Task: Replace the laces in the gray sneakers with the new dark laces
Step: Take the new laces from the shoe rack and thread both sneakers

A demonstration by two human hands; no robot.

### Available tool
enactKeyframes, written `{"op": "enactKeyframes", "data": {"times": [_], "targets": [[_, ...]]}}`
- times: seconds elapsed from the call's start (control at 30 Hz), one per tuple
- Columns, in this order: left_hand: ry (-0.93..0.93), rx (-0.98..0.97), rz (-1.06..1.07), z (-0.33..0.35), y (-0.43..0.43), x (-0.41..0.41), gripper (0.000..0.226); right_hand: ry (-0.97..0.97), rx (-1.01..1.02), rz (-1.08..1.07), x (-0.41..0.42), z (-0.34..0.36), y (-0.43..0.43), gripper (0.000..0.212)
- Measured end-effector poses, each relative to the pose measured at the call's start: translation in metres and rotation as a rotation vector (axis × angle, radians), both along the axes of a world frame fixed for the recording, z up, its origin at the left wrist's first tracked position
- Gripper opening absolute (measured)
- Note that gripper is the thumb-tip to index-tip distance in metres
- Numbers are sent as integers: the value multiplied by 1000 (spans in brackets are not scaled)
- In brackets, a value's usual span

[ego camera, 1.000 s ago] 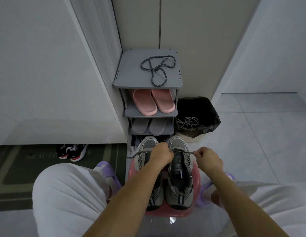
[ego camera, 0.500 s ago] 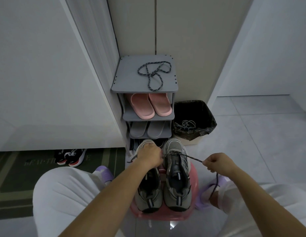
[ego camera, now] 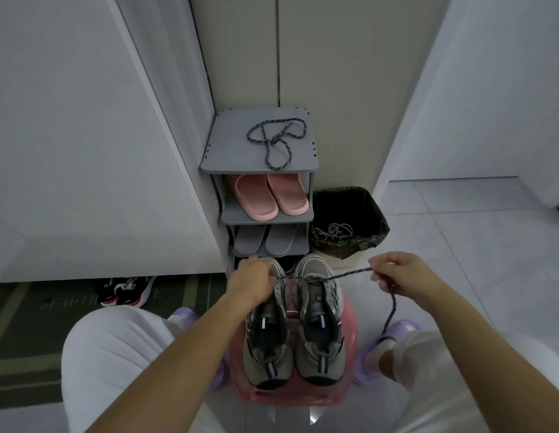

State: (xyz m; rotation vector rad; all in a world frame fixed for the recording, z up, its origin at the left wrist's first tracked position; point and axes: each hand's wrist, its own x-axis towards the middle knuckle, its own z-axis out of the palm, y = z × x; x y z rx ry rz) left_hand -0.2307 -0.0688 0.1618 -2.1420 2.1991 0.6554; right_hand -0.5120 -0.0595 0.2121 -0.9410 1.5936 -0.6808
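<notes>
Item: dark lace [ego camera: 350,274], taut crosswise through the toe eyelets of the right gray sneaker [ego camera: 319,326].
Its long free end lies rightward, pinched in the right hand [ego camera: 400,273], tail hanging; the left hand [ego camera: 253,282] grips the other end. Shoes on pink stool [ego camera: 287,398], tiled floor; second lace [ego camera: 275,142] on shoe rack [ego camera: 228,151].

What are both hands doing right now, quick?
Left hand: closed, gripping one end of the dark lace.
Right hand: closed, pinching its other end.
</notes>
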Motion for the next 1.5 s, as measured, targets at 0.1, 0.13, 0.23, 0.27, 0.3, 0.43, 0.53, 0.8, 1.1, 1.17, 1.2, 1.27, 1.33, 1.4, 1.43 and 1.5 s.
{"op": "enactKeyframes", "data": {"times": [0.1,0.13,0.23,0.27,0.3,0.43,0.53,0.8,1.1,1.17,1.2,1.27,1.33,1.4,1.43,1.5], "targets": [[318,-45,-63,19,9,-42,22,-249,5,-90,17,11,-6,12],[430,6,-83,23,12,-59,23,-321,1,-117,23,13,-8,15],[707,181,-64,34,21,-102,26,-460,-10,-197,37,15,-10,19],[774,224,-39,35,23,-111,19,-477,-17,-219,40,16,-10,19],[825,254,-13,37,25,-117,13,-474,-28,-233,41,15,-11,20],[827,300,7,34,22,-108,16,-294,-110,-193,32,8,-12,22],[794,339,26,32,17,-88,18,-137,-129,-196,20,-6,-13,21],[414,329,21,29,4,-39,21,168,-108,-213,1,-32,-23,23],[353,203,51,22,6,-52,22,490,-338,455,44,-26,-8,21],[369,189,66,20,4,-59,25,408,-312,541,56,-28,-2,23],[377,181,80,18,3,-62,27,364,-290,566,59,-29,0,25],[394,147,107,16,2,-64,29,246,-219,550,59,-32,2,30],[385,116,110,14,3,-66,28,179,-185,502,57,-34,4,27],[389,93,100,10,4,-70,30,229,-219,457,54,-39,5,16],[401,81,102,8,4,-71,32,289,-249,431,52,-43,5,14],[384,32,77,-1,4,-73,34,443,-262,383,46,-50,1,12]]}}
